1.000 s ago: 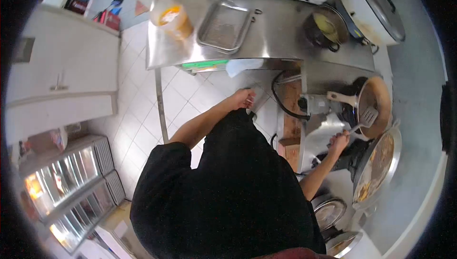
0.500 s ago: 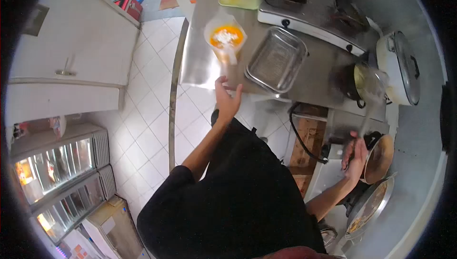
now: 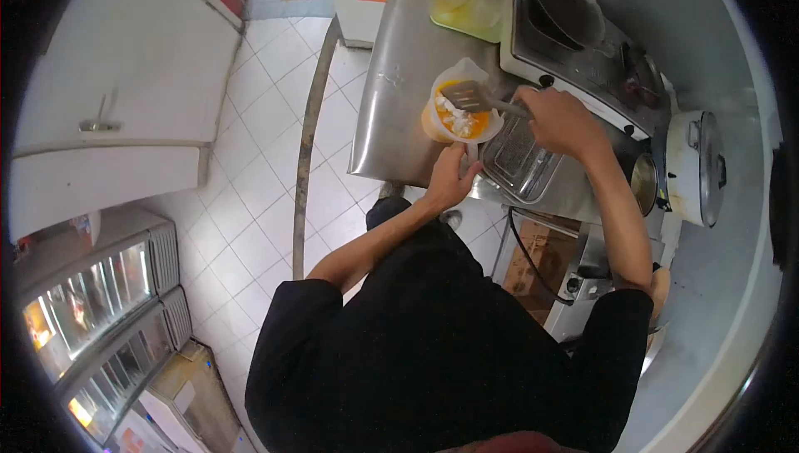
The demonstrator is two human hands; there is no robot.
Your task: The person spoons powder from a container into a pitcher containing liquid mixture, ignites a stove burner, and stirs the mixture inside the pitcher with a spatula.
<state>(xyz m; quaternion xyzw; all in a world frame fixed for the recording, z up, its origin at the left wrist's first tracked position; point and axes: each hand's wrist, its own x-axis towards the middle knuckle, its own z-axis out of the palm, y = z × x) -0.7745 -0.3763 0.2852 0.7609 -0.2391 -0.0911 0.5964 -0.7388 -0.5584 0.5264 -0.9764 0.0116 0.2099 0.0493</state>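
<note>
A translucent pitcher (image 3: 433, 124) stands near the front edge of the steel counter, with orange liquid and white lumps (image 3: 458, 120) inside. My left hand (image 3: 451, 178) is closed round the pitcher's handle on the side nearest me. In my right hand (image 3: 559, 120) is the handle of a slotted spatula (image 3: 468, 97), whose blade is tilted over the pitcher's opening. Whether the blade touches the contents cannot be made out. Right beside the pitcher, partly under my right forearm, lies a metal tray (image 3: 520, 161) with a wire rack.
Behind the tray is a stove (image 3: 574, 78) with a dark pan (image 3: 566, 5). A green tray (image 3: 466, 27) holds containers at the back. To the right are a pot (image 3: 643, 182) and a large lidded white pot (image 3: 684, 170). A black hose (image 3: 533, 261) hangs below the counter.
The spatula has moved from the pans at the right to above the pitcher, in my right hand. My left hand has reached forward and taken hold of the pitcher's handle. The view has shifted.
</note>
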